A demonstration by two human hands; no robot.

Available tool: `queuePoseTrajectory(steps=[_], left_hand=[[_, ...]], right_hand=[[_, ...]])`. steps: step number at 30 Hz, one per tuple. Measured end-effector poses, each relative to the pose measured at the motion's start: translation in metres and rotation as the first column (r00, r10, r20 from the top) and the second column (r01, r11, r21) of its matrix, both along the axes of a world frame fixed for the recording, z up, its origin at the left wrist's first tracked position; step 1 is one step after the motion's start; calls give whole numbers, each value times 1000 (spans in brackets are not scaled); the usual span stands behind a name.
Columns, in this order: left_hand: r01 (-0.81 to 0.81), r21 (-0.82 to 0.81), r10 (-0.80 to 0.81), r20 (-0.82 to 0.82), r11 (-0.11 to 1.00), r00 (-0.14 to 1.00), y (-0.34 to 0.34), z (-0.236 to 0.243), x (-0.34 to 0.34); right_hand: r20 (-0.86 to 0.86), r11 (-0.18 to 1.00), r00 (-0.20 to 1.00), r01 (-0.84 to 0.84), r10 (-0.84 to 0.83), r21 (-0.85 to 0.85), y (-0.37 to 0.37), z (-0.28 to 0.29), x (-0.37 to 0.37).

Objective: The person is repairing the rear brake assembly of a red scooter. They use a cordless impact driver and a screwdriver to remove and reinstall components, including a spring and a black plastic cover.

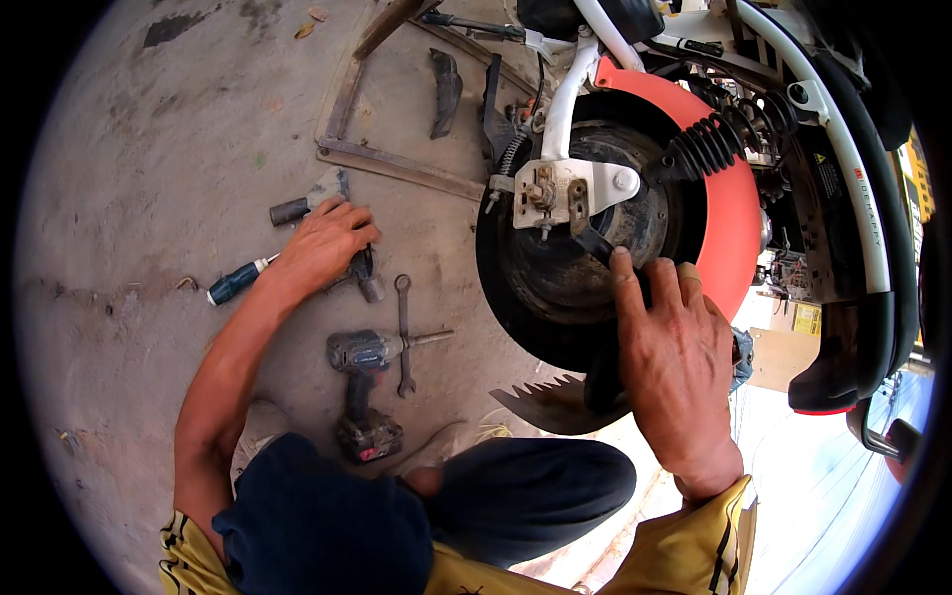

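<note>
Gripping one hammer, left hand; right hand flat-open on one tyre.

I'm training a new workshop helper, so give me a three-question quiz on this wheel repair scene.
1. True or false: the right hand rests on the black wheel.
2. Which tool lies nearest the left hand? A) blue-handled screwdriver B) cordless drill C) saw
3. Fill in: the fender arching over the wheel is coloured ____.

Key: 1 true; 2 A; 3 orange-red.
</note>
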State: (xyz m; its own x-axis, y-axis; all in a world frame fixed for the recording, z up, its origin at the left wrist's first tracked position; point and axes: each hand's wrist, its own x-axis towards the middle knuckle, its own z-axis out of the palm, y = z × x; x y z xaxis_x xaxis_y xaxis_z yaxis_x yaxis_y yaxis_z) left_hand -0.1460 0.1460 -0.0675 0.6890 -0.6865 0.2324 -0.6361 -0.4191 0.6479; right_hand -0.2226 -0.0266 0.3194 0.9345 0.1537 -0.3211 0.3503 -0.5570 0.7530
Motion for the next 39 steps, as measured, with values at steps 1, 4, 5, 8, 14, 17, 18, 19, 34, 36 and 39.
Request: queuePoseTrajectory(steps=[1, 4, 5, 8, 14, 17, 18, 19, 34, 36, 39], left_hand=[[-42, -76, 38, -54, 996, 998, -2, 2, -4], [-230, -133, 205, -175, 964, 963, 2, 14, -13], [-309, -108, 289, -171, 945, 942, 7, 13, -13], [-444, -11, 436, -177, 896, 883, 20, 10, -15], [-415, 72, 420, -211, 907, 882, 18, 18, -14], [-377, 45, 378, -196, 925, 905, 11, 14, -11], [-350, 38, 350, -196, 936, 916, 9, 11, -11], [-320, 28, 319, -196, 947, 927, 6, 9, -11], [-184, 130, 207, -197, 974, 958, -6, 18, -5], [-178, 119, 201, -223, 977, 954, -8, 16, -5], [-168, 73, 181, -251, 983, 951, -15, 15, -2]], right_hand=[[-8, 1000, 1000, -6, 6, -8, 1, -1, -4], [5, 996, 997, 81, -81, -24, -2, -3, -11], [51, 997, 996, 77, -77, 5, -3, -6, -14], [38, 990, 990, 137, -137, 21, 5, -6, -12], [65, 984, 988, 132, -140, 122, 2, -2, -9], [73, 986, 989, 122, -130, 111, 3, -3, -9], [71, 987, 989, 120, -128, 104, 4, -4, -9], [71, 988, 989, 121, -127, 94, 5, -6, -10], [70, 949, 991, -126, 110, 289, 9, -9, -16], [20, 835, 982, -172, 190, 523, 16, -29, -32], [-181, 593, 969, 47, 168, 803, 33, -61, -64]])
